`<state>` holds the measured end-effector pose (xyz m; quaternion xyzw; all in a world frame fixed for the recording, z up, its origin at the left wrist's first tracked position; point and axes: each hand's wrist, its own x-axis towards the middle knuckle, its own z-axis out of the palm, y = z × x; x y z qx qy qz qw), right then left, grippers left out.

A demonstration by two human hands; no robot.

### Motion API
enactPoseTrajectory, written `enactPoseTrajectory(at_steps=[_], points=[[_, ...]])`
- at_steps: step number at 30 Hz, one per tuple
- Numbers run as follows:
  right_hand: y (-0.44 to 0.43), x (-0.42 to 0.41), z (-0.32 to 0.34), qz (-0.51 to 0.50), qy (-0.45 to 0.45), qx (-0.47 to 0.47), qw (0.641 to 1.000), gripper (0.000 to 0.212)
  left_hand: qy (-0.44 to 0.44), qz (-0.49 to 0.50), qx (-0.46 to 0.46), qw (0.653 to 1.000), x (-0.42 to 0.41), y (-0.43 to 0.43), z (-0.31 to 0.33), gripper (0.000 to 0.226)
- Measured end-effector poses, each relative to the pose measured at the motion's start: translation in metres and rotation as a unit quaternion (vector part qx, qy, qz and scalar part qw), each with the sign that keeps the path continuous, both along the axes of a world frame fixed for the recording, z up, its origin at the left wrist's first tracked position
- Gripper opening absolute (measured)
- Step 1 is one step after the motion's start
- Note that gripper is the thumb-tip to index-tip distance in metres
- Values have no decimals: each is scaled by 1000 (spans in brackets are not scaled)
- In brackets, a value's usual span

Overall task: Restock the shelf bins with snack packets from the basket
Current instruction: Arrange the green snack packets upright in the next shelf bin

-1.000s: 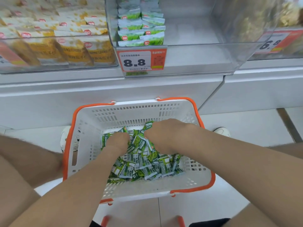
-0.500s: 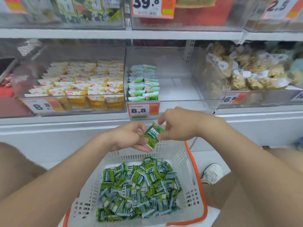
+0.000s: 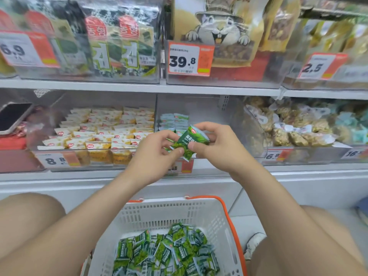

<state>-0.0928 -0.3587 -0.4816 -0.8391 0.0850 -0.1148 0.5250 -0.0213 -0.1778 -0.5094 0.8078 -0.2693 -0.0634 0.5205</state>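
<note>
1. Shop aisle with white shelving, seen from a crouch: bare knees frame the bottom corners, and a white shoe point(image 3: 254, 244) rests on the floor just right of the basket.
2. Nearest, between the knees, sits a white slatted plastic basket with an orange rim point(image 3: 159, 214). A loose heap of green packets point(image 3: 169, 253) covers its bottom.
3. Above the basket and in front of the lower shelf, the left hand point(image 3: 153, 150) and right hand point(image 3: 215, 148) meet on a small green foil snack packet point(image 3: 189, 141). It is tilted, with its top end up and to the right.
4. The left hand pinches the packet's lower end between thumb and fingertips. The right hand's fingers curl over the upper end, with the thumb pressed on the lower edge. A second green edge shows behind the left fingers, but I cannot tell whether it is another packet.
5. Just behind the hands stands a clear plastic shelf bin point(image 3: 209, 120), with a short stack of pale green-and-white packets point(image 3: 175, 122) against its left wall. Its orange price tag point(image 3: 186, 166) is mostly hidden by the hands.
6. The bin to the left holds rows of white-and-yellow packets point(image 3: 103, 130). The bin to the right holds brown clustered snacks in clear wrappers point(image 3: 288, 128).
7. Farthest, on the upper shelf, stand dark seaweed packs point(image 3: 119, 42) and a tan bag printed with a cartoon squirrel point(image 3: 219, 30), behind a tag reading 39.8 point(image 3: 184, 58).
</note>
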Motion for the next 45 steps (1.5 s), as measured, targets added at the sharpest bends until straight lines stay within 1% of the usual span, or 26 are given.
enactPoseTrajectory(at_steps=[1, 2, 4, 6, 8, 9, 10, 12, 14, 16, 18, 19, 21, 23, 26, 29, 32, 35, 37, 40, 42, 43, 44, 45], points=[[-1, 1, 2, 13, 2, 18, 1000, 33, -39, 19, 11, 999, 5, 0, -3, 16], [-3, 3, 3, 19, 4, 14, 1000, 34, -79, 31, 32, 996, 9, -1, -5, 15], [-8, 8, 5, 26, -1, -17, 1000, 31, -159, 32, 86, 983, 16, -2, -6, 12], [-12, 14, 7, 17, -14, -47, 999, 28, -230, 29, 117, 966, 20, -4, -3, 15], [-19, 22, 5, -7, -19, -107, 994, 25, -282, 41, 141, 948, 24, -3, -1, 19], [-22, 26, 4, -24, -18, -161, 987, 23, -297, 48, 166, 939, 27, -2, -1, 19], [-25, 29, 3, -37, -12, -220, 975, 23, -300, 51, 196, 932, 28, -2, -1, 24], [-27, 36, -1, -33, 21, -310, 950, 23, -270, 37, 255, 928, 30, 1, -1, 44], [-25, 43, -7, 8, 76, -362, 929, 25, -236, 3, 316, 919, 31, 6, -2, 51], [-22, 51, -17, 45, 129, -390, 911, 33, -253, -30, 376, 891, 30, 10, -6, 48], [-19, 58, -25, 51, 164, -375, 911, 37, -270, -49, 407, 871, 28, 13, -9, 41], [-19, 61, -27, 49, 185, -343, 920, 36, -271, -53, 413, 868, 27, 13, -10, 39], [-20, 65, -30, 44, 243, -255, 935, 27, -268, -57, 422, 864, 26, 13, -12, 37], [-22, 68, -29, 37, 290, -194, 936, 17, -265, -64, 436, 857, 27, 13, -13, 37], [-21, 71, -27, 33, 296, -151, 942, 15, -272, -77, 461, 841, 26, 12, -13, 32], [-14, 72, -26, 55, 299, -117, 946, 16, -284, -73, 478, 828, 27, 10, -13, 25], [-11, 75, -29, 32, 287, -125, 949, 12, -292, -74, 496, 814, 29, 9, -13, 23], [-13, 79, -31, -6, 246, -145, 958, 7, -309, -60, 513, 799, 31, 7, -9, 26], [-12, 80, -31, -10, 233, -150, 961, 15, -311, -59, 515, 797, 32, 7, -9, 27], [-8, 77, -25, -1, 265, -143, 953, 33, -314, -64, 489, 812, 31, 8, -13, 27], [-11, 73, -20, -8, 271, -175, 946, 44, -316, -61, 462, 827, 29, 9, -14, 26], [-15, 70, -17, -18, 257, -217, 942, 45, -315, -59, 442, 838, 28, 11, -14, 26], [-18, 67, -16, -35, 227, -268, 936, 41, -314, -57, 415, 852, 27, 12, -14, 27], [-19, 62, -13, -54, 187, -313, 930, 32, -316, -55, 384, 866, 27, 13, -14, 29]])
